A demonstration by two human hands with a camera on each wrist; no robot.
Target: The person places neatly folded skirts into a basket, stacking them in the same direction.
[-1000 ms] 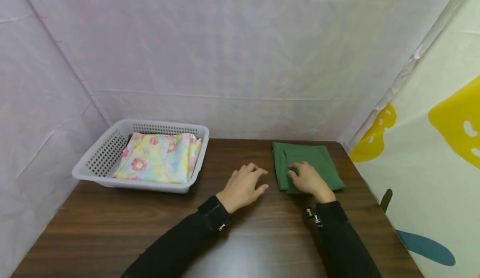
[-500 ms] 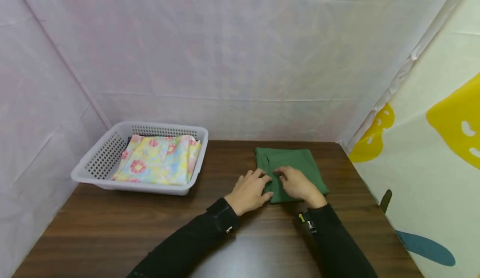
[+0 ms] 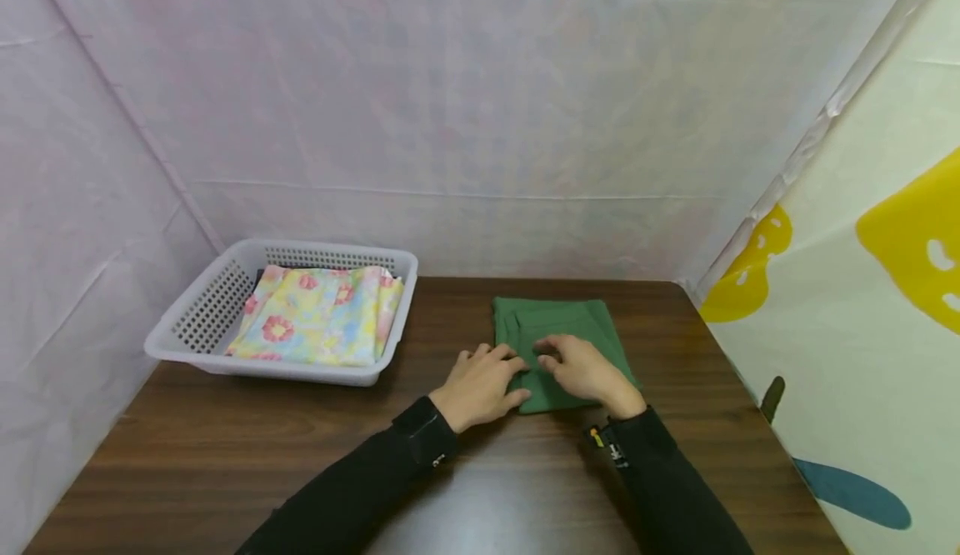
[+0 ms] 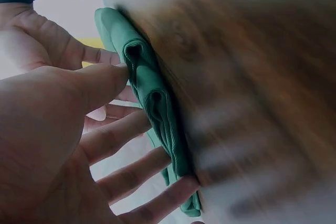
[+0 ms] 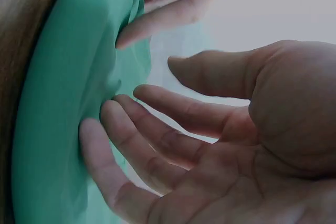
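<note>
A folded green cloth [image 3: 570,322] lies flat on the wooden table, right of the middle in the head view. My left hand [image 3: 482,388] is at its left edge, with fingers spread over the layered folds and fingertips touching them in the left wrist view. My right hand [image 3: 585,372] is over the cloth's near half, and its slightly bent fingers [image 5: 126,129] touch the top layer in the right wrist view. That hand's thumb stands apart from the cloth. Neither hand pinches the fabric.
A white perforated plastic basket [image 3: 176,338] stands at the table's left, with a folded floral cloth [image 3: 315,313] and something dark beneath it. Pale fabric walls [image 3: 450,122] enclose the table [image 3: 225,455] at the back and sides.
The green cloth has slid left across the table together with my right hand. My left hand has come into contact with its left edge.
</note>
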